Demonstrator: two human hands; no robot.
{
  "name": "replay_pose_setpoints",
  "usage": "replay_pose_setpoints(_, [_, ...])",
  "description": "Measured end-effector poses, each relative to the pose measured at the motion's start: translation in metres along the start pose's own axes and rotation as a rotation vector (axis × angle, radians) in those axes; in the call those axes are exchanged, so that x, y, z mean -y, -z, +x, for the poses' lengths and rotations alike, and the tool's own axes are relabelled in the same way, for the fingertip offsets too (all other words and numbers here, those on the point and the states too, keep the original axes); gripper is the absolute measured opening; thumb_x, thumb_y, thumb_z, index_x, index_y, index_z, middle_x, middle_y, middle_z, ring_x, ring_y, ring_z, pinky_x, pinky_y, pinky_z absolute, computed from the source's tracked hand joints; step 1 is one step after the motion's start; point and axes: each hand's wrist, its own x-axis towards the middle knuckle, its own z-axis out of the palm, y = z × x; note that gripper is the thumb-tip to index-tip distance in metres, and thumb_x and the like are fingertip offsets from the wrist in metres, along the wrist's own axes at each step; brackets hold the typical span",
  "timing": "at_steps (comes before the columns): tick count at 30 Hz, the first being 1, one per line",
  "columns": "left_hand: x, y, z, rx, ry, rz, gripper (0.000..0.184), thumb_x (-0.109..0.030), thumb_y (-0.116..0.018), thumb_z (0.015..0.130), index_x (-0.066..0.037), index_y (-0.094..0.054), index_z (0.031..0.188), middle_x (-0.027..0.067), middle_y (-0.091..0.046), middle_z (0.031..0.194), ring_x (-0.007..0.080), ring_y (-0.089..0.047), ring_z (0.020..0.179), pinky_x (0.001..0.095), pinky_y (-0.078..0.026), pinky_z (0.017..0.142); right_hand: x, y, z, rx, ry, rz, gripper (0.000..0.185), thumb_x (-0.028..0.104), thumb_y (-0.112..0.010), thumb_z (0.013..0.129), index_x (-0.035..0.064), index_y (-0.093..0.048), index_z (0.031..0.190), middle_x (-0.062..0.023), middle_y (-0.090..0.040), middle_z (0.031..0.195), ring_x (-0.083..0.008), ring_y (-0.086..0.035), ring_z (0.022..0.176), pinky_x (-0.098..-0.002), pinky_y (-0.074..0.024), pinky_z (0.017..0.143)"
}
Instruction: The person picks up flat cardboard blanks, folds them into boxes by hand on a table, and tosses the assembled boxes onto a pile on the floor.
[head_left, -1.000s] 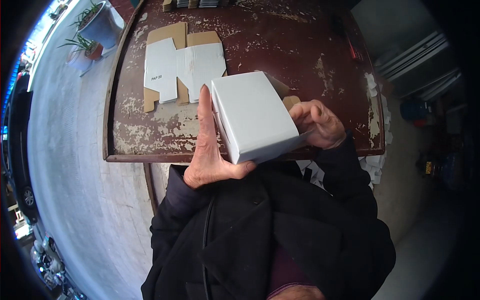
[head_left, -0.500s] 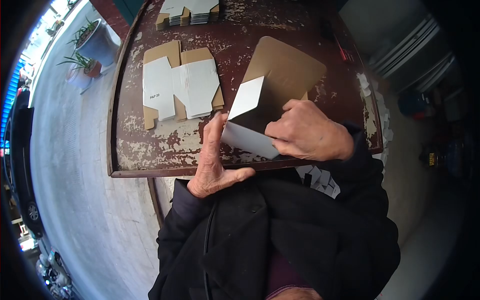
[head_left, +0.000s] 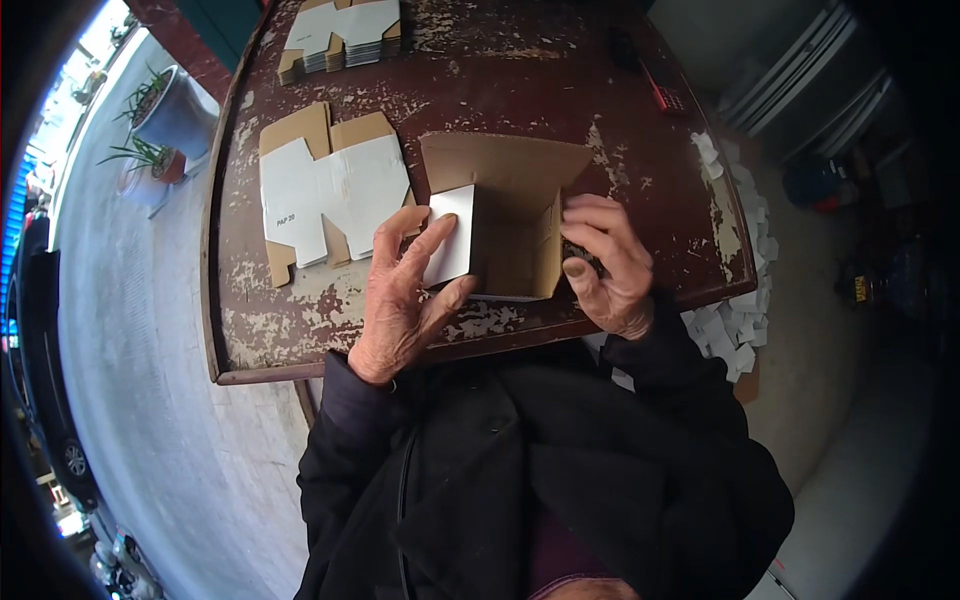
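An open cardboard box (head_left: pixel 515 235), brown inside and white outside, sits near the table's front edge with its lid flap raised at the back. A white side flap (head_left: pixel 452 235) folds out at its left. My left hand (head_left: pixel 405 290) touches that flap and the box's left side, fingers apart. At the right side, my right hand (head_left: pixel 610 262) has its fingers curved and spread against the outer wall. Flat white and brown cartons (head_left: pixel 345 195) marked PAP 20 lie left of the box.
A stack of flat cartons (head_left: pixel 345 35) lies at the back left of the worn dark red table (head_left: pixel 500 95). A red object (head_left: pixel 662 92) is at the back right. White paper scraps (head_left: pixel 730 325) are heaped beyond the right edge. Potted plants (head_left: pixel 175 120) stand on the left.
The box has turned from its closed white side to its open brown inside and now sits lower on the table. My right hand has moved from inside the opening to its right wall.
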Motion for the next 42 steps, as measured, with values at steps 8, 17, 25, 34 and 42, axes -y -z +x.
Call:
replay_pose_setpoints(8, [0.004, 0.004, 0.019, 0.064, 0.109, -0.002, 0.046, -0.016, -0.074, 0.083, -0.006, -0.059, 0.125, 0.0139, -0.045, 0.123, 0.0225, -0.050, 0.098, 0.0290, -0.047, 0.078, -0.018, -0.017, -0.018, 0.169, -0.150, 0.053, 0.018, 0.010, -0.071, 0.084, 0.0008, -0.066, 0.099, -0.0124, -0.060, 0.108, -0.0290, -0.055, 0.107, -0.0372, -0.0482, 0.088])
replay_pose_setpoints(17, [0.006, -0.008, 0.028, -0.048, 0.201, -0.232, 0.052, -0.015, -0.072, 0.086, -0.006, -0.050, 0.132, 0.0149, -0.048, 0.127, 0.0234, -0.056, 0.096, 0.0300, -0.050, 0.078, -0.007, -0.020, -0.019, 0.050, -0.387, 0.115, 0.048, 0.010, -0.077, 0.079, 0.0026, -0.056, 0.122, -0.0127, -0.052, 0.124, -0.0268, -0.053, 0.108, -0.0366, -0.0475, 0.088])
replay_pose_setpoints(25, [0.009, -0.005, 0.028, 0.034, 0.270, -0.505, 0.056, -0.014, -0.069, 0.089, -0.009, -0.040, 0.136, 0.0149, -0.044, 0.136, 0.0276, -0.056, 0.107, 0.0352, -0.052, 0.084, -0.001, -0.022, -0.016, -0.018, -0.678, 0.167, 0.072, 0.011, -0.078, 0.077, 0.0064, -0.043, 0.140, -0.0108, -0.048, 0.130, -0.0252, -0.053, 0.106, -0.0327, -0.0475, 0.090])
replay_pose_setpoints(34, [0.027, -0.006, 0.027, 0.116, 0.108, -0.447, 0.056, 0.003, -0.069, 0.080, -0.011, -0.050, 0.130, 0.0139, -0.038, 0.142, 0.0262, -0.051, 0.115, 0.0378, -0.049, 0.092, -0.029, -0.012, -0.034, 0.368, -0.325, 0.050, 0.084, 0.023, -0.081, 0.076, 0.0057, -0.037, 0.145, -0.0159, -0.039, 0.143, -0.0313, -0.043, 0.128, -0.0458, -0.0433, 0.103])
replay_pose_setpoints(42, [0.021, 0.015, 0.022, 0.308, 0.149, -0.314, 0.078, -0.007, -0.082, 0.064, -0.013, -0.050, 0.135, 0.0161, -0.030, 0.150, 0.0328, -0.038, 0.133, 0.0450, -0.040, 0.108, -0.017, 0.014, -0.014, 0.595, -0.304, 0.047, 0.095, 0.042, -0.081, 0.072, 0.0051, -0.034, 0.147, -0.0206, -0.021, 0.156, -0.0388, -0.022, 0.144, -0.0513, -0.0295, 0.114])
